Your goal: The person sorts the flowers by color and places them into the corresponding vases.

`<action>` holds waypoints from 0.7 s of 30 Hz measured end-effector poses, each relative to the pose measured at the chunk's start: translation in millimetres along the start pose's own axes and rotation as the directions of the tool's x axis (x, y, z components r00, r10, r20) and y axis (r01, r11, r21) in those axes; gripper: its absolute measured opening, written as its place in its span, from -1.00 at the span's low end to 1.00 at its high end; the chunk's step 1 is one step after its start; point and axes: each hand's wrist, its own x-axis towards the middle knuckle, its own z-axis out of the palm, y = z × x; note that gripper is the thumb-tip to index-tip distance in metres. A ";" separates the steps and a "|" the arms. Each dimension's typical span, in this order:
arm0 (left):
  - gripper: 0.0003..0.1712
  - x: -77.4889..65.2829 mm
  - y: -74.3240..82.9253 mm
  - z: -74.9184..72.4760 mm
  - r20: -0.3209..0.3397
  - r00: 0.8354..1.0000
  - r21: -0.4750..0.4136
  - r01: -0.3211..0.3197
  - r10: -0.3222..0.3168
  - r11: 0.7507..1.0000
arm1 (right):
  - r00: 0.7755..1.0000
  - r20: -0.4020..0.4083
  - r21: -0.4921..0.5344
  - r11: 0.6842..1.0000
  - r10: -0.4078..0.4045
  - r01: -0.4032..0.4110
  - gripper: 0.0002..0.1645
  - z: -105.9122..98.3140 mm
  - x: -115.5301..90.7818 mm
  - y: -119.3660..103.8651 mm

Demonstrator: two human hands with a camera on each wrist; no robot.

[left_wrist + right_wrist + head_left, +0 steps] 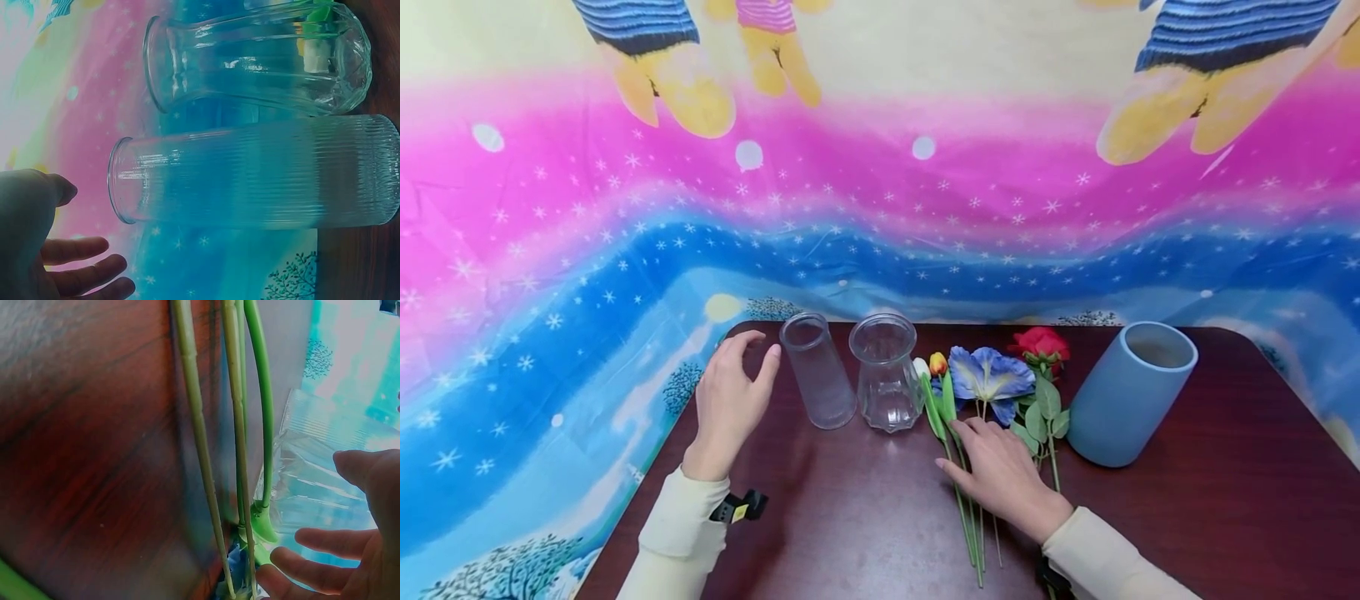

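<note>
My left hand [727,408] is held just left of a tall ribbed glass vase [823,383], its thumb and fingers apart. In the left wrist view a gap shows between that hand and the vase's rim. Beside it stands a clear glass vase [889,400] with a flared rim. My right hand [1000,471] hovers over flower stems, fingers spread and holding nothing; whether a fingertip touches a stem, I cannot tell. Under and around it lie a white tulip [921,368], an orange-yellow tulip [937,363], a blue flower [988,373] and a red rose [1040,343] with green leaves.
A blue-grey opaque vase [1123,408] stands right of the rose. Everything is on a dark red-brown table [850,517] with rounded far corners. Behind the table hangs a colourful printed cloth [880,200].
</note>
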 end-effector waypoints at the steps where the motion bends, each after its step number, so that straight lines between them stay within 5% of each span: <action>1: -0.56 0.9 -0.4 0.0 0.003 1.000 -0.001 0.003 -0.003 1.000 | 1.000 -0.001 0.000 1.000 0.000 0.000 -0.31 -0.1 0.0 -0.4; 21: -0.57 28.6 -4.5 9.5 0.117 0.993 -0.010 0.002 0.000 1.000 | 0.999 0.031 0.081 0.996 0.026 -0.029 -0.43 -1.6 5.4 1.0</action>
